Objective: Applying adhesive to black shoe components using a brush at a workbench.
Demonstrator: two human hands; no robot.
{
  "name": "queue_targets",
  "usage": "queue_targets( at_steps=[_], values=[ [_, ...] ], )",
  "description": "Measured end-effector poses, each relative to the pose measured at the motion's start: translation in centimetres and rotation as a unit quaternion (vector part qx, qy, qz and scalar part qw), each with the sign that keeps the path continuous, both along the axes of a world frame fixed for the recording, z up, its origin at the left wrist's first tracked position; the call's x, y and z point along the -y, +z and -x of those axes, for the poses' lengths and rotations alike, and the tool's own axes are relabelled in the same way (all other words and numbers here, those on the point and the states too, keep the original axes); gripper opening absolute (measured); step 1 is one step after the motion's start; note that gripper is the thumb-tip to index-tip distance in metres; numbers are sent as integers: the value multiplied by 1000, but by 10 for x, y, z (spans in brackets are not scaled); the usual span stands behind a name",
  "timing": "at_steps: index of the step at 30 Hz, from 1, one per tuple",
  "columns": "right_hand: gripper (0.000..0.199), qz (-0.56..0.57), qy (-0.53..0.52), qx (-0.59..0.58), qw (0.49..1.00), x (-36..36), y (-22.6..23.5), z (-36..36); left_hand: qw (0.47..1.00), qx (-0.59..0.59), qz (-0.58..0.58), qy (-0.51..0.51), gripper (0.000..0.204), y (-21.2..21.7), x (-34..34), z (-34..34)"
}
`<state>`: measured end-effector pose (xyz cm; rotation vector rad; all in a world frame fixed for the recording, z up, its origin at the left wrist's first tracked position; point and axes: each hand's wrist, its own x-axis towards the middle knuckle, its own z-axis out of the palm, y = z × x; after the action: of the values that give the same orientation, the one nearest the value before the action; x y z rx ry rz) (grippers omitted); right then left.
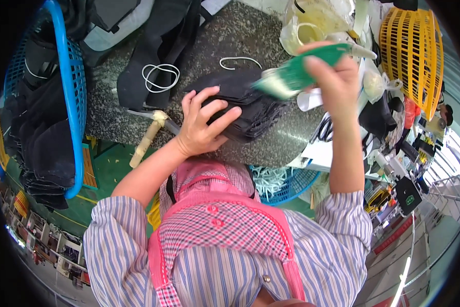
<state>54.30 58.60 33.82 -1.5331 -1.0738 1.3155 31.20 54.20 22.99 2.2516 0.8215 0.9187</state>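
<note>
My left hand (204, 123) is curled over the near left edge of a stack of thin black sheet pieces (255, 115), with its fingers spread on top. Above the right end of that stack, my right hand (335, 77) grips a green brush-like tool (296, 71). Its pale, wide end points down toward the pieces and is smeared by motion; a light tapered end sticks out beyond my fist. Beside my left wrist lies a hammer (149, 138) with a worn wooden handle.
Black strips (158, 56) and loops of white cord (161, 78) lie on the speckled stone tabletop (235, 30). A blue basket (71, 102) of black pieces stands left. Behind are a cloudy plastic jug (312, 30) and a yellow basket (411, 46). Another blue basket (296, 187) holds white strips below the edge.
</note>
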Motion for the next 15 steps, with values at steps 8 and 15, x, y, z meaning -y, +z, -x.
queue_targets(
  at_steps=[8, 15],
  values=[
    [15, -1, -71, 27, 997, -1, -18, -33, 1000, 24, 10, -17, 66, -4, 5, -2],
    [11, 127, 7, 222, 967, 4, -50, -54, 999, 26, -2, -26, 67, -10, 5, 0]
  ],
)
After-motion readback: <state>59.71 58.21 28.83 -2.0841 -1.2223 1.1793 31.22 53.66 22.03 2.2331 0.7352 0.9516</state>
